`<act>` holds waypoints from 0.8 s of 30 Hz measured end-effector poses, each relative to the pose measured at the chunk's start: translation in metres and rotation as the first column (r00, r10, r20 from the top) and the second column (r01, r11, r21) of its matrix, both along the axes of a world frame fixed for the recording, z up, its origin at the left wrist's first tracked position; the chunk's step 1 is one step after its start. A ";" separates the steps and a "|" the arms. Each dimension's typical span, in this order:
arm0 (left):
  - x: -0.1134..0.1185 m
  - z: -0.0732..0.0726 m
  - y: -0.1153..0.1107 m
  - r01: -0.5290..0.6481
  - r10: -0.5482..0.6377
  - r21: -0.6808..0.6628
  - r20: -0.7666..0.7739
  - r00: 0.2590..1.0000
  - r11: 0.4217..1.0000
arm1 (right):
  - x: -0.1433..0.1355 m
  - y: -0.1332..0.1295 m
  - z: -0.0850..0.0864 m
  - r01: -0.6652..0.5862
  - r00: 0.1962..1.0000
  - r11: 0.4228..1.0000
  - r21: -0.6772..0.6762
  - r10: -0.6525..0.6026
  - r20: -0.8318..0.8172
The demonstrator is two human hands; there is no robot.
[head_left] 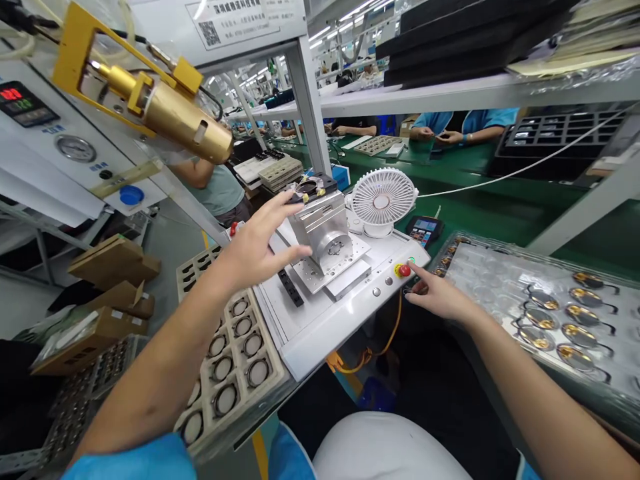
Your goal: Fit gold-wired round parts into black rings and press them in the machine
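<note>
My left hand (263, 240) is raised with its fingers apart and nothing in it, just left of a metal fixture block (325, 230). On top of that block sits a dark round part (311, 188) with small yellow pieces. My right hand (435, 293) is at the front right corner of the white machine base (320, 333). Its index finger reaches to the lit green button (411, 261), beside the red emergency button (404, 270). The other right fingers are curled under the panel edge, with nothing visible in them.
A brass cylinder (190, 120) hangs at upper left. Behind the fixture stands a white fan (383, 200). Trays of round parts (257, 372) lie at left, and a clear tray (480, 267) with wired discs lies at right. People sit across the green table (450, 180).
</note>
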State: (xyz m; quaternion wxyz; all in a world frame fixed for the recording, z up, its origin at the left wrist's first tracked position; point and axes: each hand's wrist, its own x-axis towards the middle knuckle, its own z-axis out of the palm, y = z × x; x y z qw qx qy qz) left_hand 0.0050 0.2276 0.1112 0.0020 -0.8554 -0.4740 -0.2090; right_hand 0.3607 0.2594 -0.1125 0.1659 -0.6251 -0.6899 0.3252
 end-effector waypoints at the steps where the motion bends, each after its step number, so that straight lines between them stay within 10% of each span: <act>1: -0.004 -0.005 -0.017 0.014 -0.014 0.005 0.002 1.000 1.000 | -0.001 0.000 0.000 -0.006 1.000 1.000 0.016 0.006 0.025; 10: -0.026 -0.107 -0.140 0.023 0.108 -0.312 0.394 0.913 0.950 | -0.002 0.003 -0.007 0.004 0.990 1.000 0.016 -0.002 -0.141; 16: 0.035 -0.193 -0.143 0.171 0.379 -0.565 0.718 0.583 0.807 | 0.002 -0.008 0.000 0.067 0.965 0.996 -0.053 -0.078 -0.249; 20: 0.085 -0.241 -0.138 0.410 0.573 -0.636 0.770 0.282 0.653 | -0.018 -0.065 -0.009 -0.049 0.850 0.998 0.050 0.068 -0.523; 24: 0.111 -0.265 -0.137 0.547 0.665 -0.562 0.747 0.014 0.620 | -0.050 -0.120 -0.031 -0.082 0.690 0.974 0.209 0.207 -0.694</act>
